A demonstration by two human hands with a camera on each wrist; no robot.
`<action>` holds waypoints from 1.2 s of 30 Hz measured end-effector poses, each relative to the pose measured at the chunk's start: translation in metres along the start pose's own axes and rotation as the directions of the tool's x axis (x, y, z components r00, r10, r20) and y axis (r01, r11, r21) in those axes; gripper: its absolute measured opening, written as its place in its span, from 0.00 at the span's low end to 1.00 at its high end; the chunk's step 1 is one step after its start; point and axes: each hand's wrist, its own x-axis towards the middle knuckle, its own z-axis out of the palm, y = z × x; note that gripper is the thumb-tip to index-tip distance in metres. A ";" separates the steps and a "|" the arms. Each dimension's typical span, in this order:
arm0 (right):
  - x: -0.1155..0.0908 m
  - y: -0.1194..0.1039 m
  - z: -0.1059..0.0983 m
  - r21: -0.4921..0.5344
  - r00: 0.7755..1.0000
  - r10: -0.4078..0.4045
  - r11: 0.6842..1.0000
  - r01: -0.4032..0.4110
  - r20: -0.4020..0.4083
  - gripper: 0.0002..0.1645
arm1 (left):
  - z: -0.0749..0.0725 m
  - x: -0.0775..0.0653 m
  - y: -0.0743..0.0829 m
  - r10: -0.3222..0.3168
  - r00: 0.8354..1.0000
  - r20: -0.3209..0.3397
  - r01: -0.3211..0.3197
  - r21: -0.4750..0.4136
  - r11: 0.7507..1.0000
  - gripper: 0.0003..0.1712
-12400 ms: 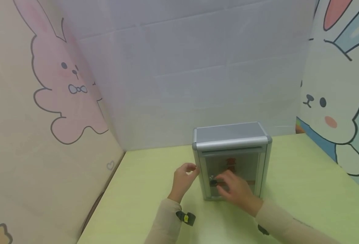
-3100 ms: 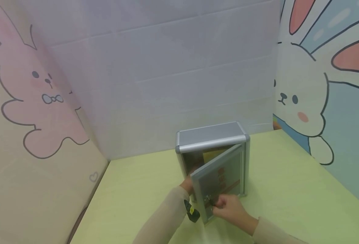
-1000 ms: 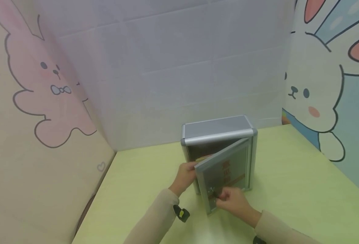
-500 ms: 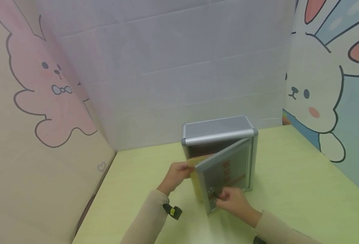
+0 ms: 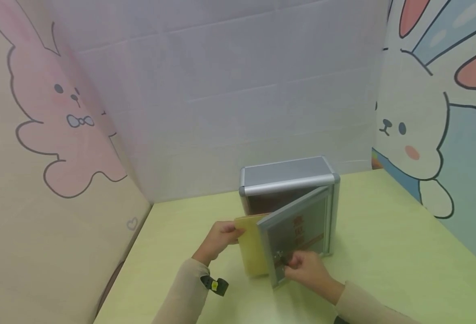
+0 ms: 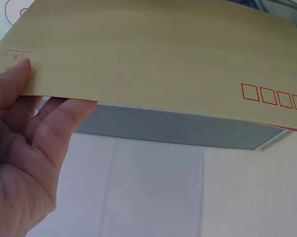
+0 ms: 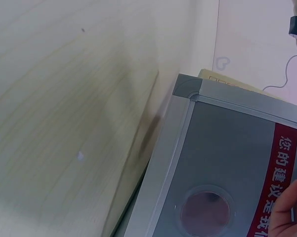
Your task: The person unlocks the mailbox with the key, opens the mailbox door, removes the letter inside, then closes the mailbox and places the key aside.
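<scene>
My left hand pinches the upper corner of a yellow-brown paper envelope, thumb on its face. In the left wrist view, red postcode squares are printed on the envelope. It stands upright, partly out of a grey metal suggestion box; its right part is hidden behind the door. The box's hinged glazed door stands ajar, swung toward me. My right hand pinches a small dark piece, seemingly a key, at the door's lock. In the right wrist view, only the right fingertips show beside the red lettered strip.
The box stands on a pale yellow-green table near a white back sheet. Side walls carry cartoon rabbits, a pink rabbit left and a white rabbit right. A dark band sits on my left wrist.
The left hand has drawn the envelope out of the box, leftward and toward me. The right hand has stayed at the lock. The door, shut much earlier, keeps about the same opening as a second ago.
</scene>
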 end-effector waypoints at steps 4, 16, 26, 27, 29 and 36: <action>0.000 0.000 0.000 -0.002 1.000 0.005 1.000 -0.005 0.011 0.11 | -0.009 -0.004 0.001 -0.012 1.000 0.009 0.012 -0.005 1.000 0.15; 0.001 -0.002 0.000 -0.021 1.000 0.010 1.000 -0.010 0.001 0.12 | -0.039 -0.023 -0.001 -0.049 0.996 0.073 0.045 0.061 0.997 0.16; 0.002 -0.006 0.000 -0.027 1.000 0.022 0.999 -0.021 0.004 0.11 | -0.056 -0.039 -0.007 -0.103 0.994 0.024 0.101 0.061 0.993 0.16; 0.002 -0.006 0.000 -0.030 1.000 0.018 0.999 -0.018 0.003 0.11 | -0.057 -0.040 -0.008 -0.106 0.994 0.018 0.105 0.059 0.993 0.17; 0.002 -0.005 0.000 -0.039 1.000 0.007 0.999 -0.007 -0.003 0.11 | -0.060 -0.043 -0.009 -0.109 0.994 0.010 0.109 0.049 0.993 0.17; 0.003 -0.005 0.001 -0.056 1.000 0.009 0.998 -0.009 -0.012 0.12 | -0.066 -0.048 -0.017 -0.118 0.993 -0.015 0.118 -0.006 0.993 0.17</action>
